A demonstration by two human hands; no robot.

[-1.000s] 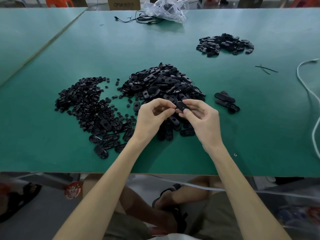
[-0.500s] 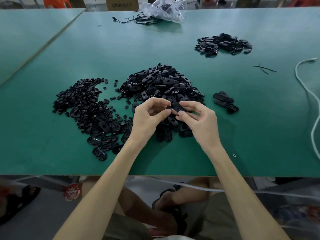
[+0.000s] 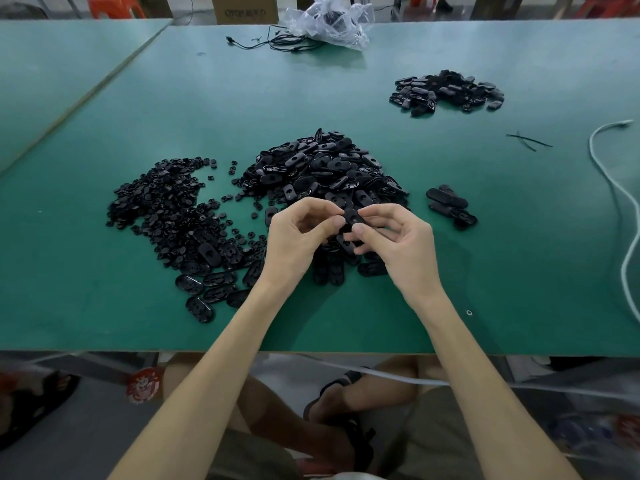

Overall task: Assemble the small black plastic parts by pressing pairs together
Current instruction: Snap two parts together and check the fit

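Head view: both grips, left hand (image 3: pixel 298 237) and right hand (image 3: pixel 405 251), closed on one oval black part (image 3: pixel 352 216) at 6 o'clock of the central pile (image 3: pixel 322 168), mid-press, probably needing a firm squeeze next.

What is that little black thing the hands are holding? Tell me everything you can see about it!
The little black piece is a flat, oval part that looks like smooth plastic. It is held up above the green table, in front of the big middle pile of similar parts. Fingertips of the left hand and right hand pinch it from both sides. The fingers hide much of it, so whether it is one part or two pressed together cannot be told.
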